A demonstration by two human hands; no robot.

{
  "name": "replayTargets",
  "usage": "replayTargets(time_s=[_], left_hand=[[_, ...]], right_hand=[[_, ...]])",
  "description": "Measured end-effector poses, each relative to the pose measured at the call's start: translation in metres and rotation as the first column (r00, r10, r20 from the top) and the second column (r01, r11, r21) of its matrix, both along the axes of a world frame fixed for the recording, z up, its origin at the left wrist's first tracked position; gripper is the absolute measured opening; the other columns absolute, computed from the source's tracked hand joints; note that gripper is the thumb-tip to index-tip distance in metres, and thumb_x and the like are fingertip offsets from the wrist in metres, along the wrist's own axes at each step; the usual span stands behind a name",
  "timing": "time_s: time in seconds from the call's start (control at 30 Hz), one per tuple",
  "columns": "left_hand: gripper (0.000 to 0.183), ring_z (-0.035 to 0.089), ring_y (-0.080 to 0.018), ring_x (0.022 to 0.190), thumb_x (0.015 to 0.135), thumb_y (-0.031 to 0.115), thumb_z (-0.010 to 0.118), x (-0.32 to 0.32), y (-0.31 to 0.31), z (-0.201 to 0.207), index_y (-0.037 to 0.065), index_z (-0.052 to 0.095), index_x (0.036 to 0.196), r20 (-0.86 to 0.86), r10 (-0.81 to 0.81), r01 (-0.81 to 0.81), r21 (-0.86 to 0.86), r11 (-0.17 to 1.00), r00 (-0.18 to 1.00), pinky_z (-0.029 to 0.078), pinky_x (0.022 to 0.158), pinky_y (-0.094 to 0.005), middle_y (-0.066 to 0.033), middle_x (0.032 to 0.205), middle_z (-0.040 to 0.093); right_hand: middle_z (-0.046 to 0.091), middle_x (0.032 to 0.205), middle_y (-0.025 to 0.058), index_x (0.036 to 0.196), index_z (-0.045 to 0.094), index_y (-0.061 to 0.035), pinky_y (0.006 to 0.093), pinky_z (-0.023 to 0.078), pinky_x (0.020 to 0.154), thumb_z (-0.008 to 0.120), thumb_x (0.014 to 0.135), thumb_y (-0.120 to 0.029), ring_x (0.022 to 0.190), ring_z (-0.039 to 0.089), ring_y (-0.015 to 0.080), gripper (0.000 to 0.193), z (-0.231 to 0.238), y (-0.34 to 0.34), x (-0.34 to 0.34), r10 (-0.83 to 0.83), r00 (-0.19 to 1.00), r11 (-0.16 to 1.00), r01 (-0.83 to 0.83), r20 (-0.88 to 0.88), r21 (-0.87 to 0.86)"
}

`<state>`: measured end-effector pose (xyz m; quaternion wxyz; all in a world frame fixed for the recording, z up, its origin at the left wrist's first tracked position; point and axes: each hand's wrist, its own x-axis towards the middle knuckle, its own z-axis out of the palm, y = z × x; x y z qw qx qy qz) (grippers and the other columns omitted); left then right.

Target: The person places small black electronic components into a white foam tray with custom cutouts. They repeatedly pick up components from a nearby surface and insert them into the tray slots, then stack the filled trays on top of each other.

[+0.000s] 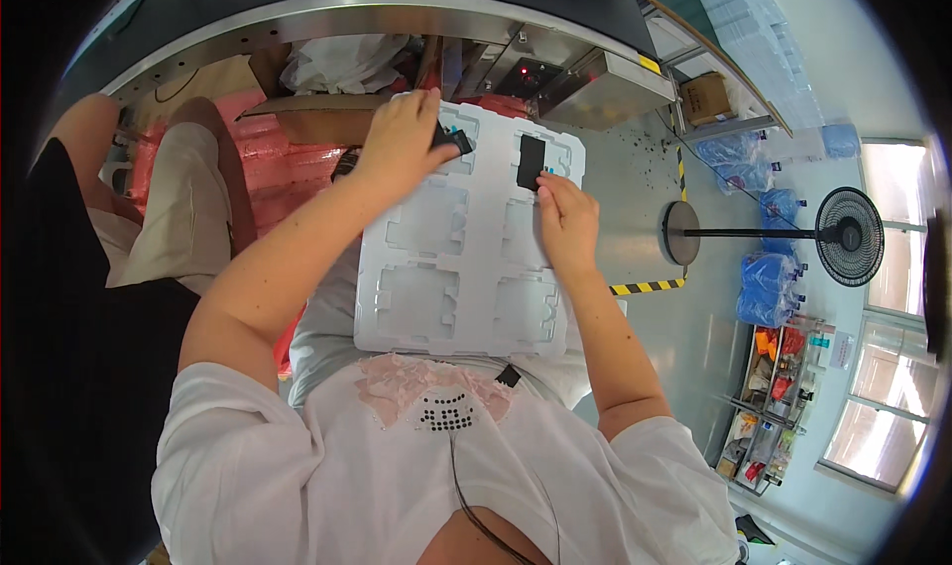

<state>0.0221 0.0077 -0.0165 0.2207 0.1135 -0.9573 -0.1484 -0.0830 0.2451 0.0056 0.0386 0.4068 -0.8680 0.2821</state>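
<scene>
- The white tray [486,208] lies over your lap, six moulded compartments set in two columns of three.
- Your left hand [397,144] is over the tray's upper left compartment, its fingers pinching a small black piece [451,149]; a bit of teal shows beside it.
- Your right hand [572,230] reaches in over the tray's right edge. Its fingers are drawn close together at the lower right corner of a flat black rectangle [532,159]; you cannot tell from here whether they pinch it or only touch it.
- That rectangle is at the left side of the tray's upper right compartment; whether it is seated or raised is unclear.
- Beyond the tray's far edge runs a black counter [555,2] with a metal rim, and a metal box [610,91] sits under it, just right of the tray's top.
- Left of the tray are red plastic wrap [288,183] and another person's legs [183,173].
- Well to the right of the tray stand a black fan [850,236] and large blue bottles [769,292] in clear wrap.
</scene>
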Motion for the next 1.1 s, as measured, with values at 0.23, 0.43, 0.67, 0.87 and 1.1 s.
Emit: replayTargets(time_s=[0.23,0.43,0.67,0.87,1.1], left_hand=[[0.060,0.049,-0.0321,0.107,0.070,0.024,0.075,-0.012,0.005,0.036,-0.003,0.050,0.118,0.287,-0.079,0.087,-0.016,0.996,0.955,0.041,0.092,-0.0443,-0.0143,0.112,0.054],[0.051,0.054,-0.0333,0.101,0.071,0.017,0.072,-0.012,-0.049,0.032,-0.005,0.054,0.113,0.160,-0.300,0.313,-0.061,0.948,0.940,0.045,0.087,-0.0396,-0.0182,0.103,0.059],[0.058,0.057,-0.0341,0.096,0.070,0.032,0.074,-0.004,0.002,0.033,-0.008,0.054,0.108,0.280,-0.064,0.076,-0.033,0.997,0.958,0.044,0.084,-0.0411,-0.0201,0.096,0.060],[0.051,0.055,-0.0315,0.095,0.067,0.026,0.077,-0.014,0.000,0.040,-0.004,0.054,0.101,0.361,-0.021,0.085,-0.162,0.983,0.932,0.043,0.082,-0.0399,-0.0177,0.098,0.058],[0.051,0.051,-0.0312,0.104,0.069,0.004,0.070,-0.002,-0.033,0.034,0.000,0.052,0.116,0.004,-0.316,0.316,0.019,0.949,0.949,0.042,0.088,-0.0412,-0.0122,0.110,0.052]], right_hand=[[0.063,0.111,0.0057,0.098,0.065,-0.0065,0.0396,0.036,0.092,0.059,0.084,-0.013,0.098,0.057,0.0239,0.017,-0.021,0.000,0.004,0.011,0.977,0.999,-0.018,-0.214,-0.031],[0.062,0.111,0.0061,0.100,0.064,-0.0059,0.0401,0.035,0.092,0.060,0.083,-0.012,0.099,0.057,0.0243,0.018,-0.023,-0.002,0.004,0.015,0.973,0.999,-0.023,-0.229,-0.031],[0.060,0.112,0.0100,0.101,0.063,-0.0042,0.0404,0.036,0.092,0.060,0.083,-0.010,0.103,0.055,0.0264,0.019,-0.021,-0.001,0.007,0.003,0.978,0.999,-0.014,-0.208,-0.053],[0.055,0.106,0.0161,0.101,0.061,0.0001,0.0395,0.042,0.088,0.060,0.084,-0.008,0.103,0.053,0.0304,0.019,0.048,-0.035,-0.019,-0.065,0.965,0.920,-0.040,-0.252,-0.389],[0.057,0.104,0.0159,0.105,0.062,-0.0031,0.0392,0.042,0.088,0.061,0.085,-0.020,0.101,0.054,0.0315,0.027,0.131,-0.142,-0.138,-0.091,0.939,0.904,-0.063,-0.333,-0.423]])
